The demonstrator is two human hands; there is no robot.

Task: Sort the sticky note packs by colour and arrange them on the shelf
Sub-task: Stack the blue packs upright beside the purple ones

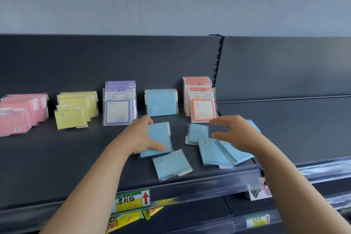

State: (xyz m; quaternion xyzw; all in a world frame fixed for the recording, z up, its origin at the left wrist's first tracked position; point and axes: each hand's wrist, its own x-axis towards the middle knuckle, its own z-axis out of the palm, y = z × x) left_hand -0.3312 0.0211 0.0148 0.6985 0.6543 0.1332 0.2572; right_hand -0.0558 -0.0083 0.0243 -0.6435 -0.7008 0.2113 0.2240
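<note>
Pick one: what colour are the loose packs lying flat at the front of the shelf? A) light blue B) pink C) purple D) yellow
A: every loose pack lying flat near the front of the shelf is light blue, including the one the left hand grips.

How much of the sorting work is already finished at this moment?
Done: pink packs, yellow packs, purple packs, orange packs and a blue row sit grouped on the shelf. In hand: the left hand grips a blue pack; the right hand hovers open. Left: loose blue packs lying flat in front.
</note>
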